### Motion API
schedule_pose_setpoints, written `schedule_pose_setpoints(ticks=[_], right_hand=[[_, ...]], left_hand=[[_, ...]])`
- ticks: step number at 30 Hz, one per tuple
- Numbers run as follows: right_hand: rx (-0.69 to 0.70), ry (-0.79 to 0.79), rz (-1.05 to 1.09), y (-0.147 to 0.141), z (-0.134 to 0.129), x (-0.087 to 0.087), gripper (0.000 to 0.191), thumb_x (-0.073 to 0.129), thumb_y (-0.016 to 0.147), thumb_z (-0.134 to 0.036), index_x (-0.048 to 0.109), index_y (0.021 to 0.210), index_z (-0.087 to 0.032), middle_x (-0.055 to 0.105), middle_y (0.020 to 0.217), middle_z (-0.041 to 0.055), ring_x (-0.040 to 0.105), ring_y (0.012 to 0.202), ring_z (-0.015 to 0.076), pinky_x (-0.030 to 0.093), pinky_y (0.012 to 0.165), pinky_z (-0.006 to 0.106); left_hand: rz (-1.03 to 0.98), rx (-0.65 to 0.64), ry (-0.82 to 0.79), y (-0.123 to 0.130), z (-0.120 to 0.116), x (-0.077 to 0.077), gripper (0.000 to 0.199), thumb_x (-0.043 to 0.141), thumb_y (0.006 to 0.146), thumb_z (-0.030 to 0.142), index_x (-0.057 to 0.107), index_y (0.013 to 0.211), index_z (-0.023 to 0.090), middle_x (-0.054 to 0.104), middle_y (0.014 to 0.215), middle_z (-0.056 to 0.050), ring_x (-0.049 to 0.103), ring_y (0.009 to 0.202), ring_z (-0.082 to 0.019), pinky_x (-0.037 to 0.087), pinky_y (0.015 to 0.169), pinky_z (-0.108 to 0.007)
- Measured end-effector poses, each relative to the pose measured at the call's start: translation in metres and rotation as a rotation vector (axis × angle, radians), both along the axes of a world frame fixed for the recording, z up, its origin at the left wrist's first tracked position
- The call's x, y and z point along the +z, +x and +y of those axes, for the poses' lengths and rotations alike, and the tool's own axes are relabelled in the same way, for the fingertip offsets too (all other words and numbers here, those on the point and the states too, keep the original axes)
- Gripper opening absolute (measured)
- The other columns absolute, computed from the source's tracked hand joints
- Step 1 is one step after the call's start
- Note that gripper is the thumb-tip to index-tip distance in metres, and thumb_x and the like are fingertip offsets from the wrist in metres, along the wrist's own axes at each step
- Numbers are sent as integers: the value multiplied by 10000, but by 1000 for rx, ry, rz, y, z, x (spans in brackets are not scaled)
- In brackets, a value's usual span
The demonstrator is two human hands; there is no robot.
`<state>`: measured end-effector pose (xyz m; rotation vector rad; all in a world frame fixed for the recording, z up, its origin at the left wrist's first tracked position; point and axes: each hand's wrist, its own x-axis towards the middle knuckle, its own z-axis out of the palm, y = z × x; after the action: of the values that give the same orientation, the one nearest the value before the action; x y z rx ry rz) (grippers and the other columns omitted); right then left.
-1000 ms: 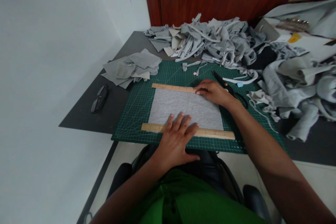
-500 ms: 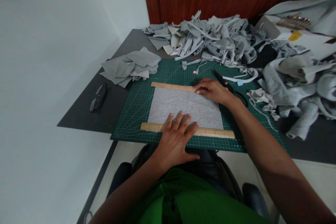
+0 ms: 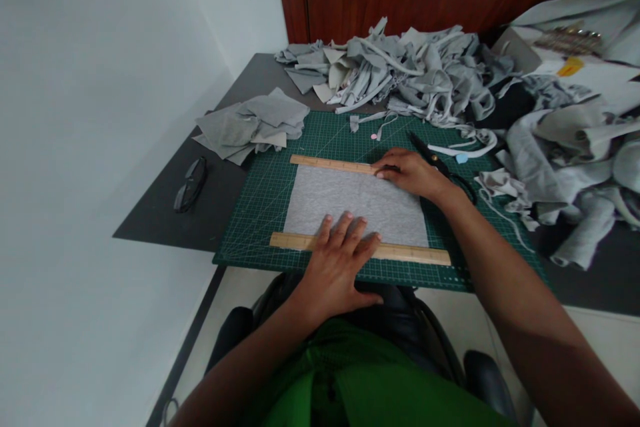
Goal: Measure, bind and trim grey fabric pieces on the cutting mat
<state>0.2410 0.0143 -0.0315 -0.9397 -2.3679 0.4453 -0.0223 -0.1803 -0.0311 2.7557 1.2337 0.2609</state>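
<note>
A light grey piece of fabric (image 3: 345, 200) lies flat on the green cutting mat (image 3: 260, 213). Along its near edge runs a wooden ruler (image 3: 415, 253). My left hand (image 3: 337, 263) lies across that ruler with fingers spread, fingertips resting on the fabric. A second wooden ruler (image 3: 325, 163) lies along the fabric's far edge. My right hand (image 3: 413, 175) grips its right part with bent fingers, and the hand covers that end. Just beyond my right hand lie black-handled scissors (image 3: 433, 159), partly hidden by the hand and forearm.
Stacked grey fabric pieces (image 3: 255, 123) lie at the mat's far left, near folded eyeglasses (image 3: 191, 185). A heap of grey scraps (image 3: 410, 73) fills the back. More grey cloth (image 3: 565, 167) and a white box (image 3: 535, 57) are at right. Blue chalk (image 3: 461, 158) lies past the scissors.
The camera view has shifted slightly, so everything appears a little farther right. Both hands, the rulers and the fabric keep their places relative to each other.
</note>
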Motion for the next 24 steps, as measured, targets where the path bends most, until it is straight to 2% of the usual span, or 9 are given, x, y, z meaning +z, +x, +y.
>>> schedule_pose_setpoints(ticks=[15,21,24], right_hand=[[-3,49,-3,2,1,-5,239,622,972,-296,813,1102,-232,760,1051,122,700,1021,298,552,938,479],[-30,82,-35,4,2,-11,328,598,983,-304,773,1248,-222,732,1146,139,680,1072,312,545,965,497],[-22,89,-55,5,3,-13,325,577,993,-299,778,1238,-231,722,1127,135,671,1065,307,541,966,496]], left_hand=[[12,12,-3,1,-4,2,1075,675,754,854,369,1619,294,271,1723,-115,139,1604,-417,23,1283,-664],[19,21,8,2,-5,2,1083,668,746,868,371,1618,299,263,1725,-116,135,1603,-425,38,1284,-667],[14,28,12,2,-6,1,1091,648,746,884,366,1621,296,267,1723,-124,137,1600,-438,50,1279,-678]])
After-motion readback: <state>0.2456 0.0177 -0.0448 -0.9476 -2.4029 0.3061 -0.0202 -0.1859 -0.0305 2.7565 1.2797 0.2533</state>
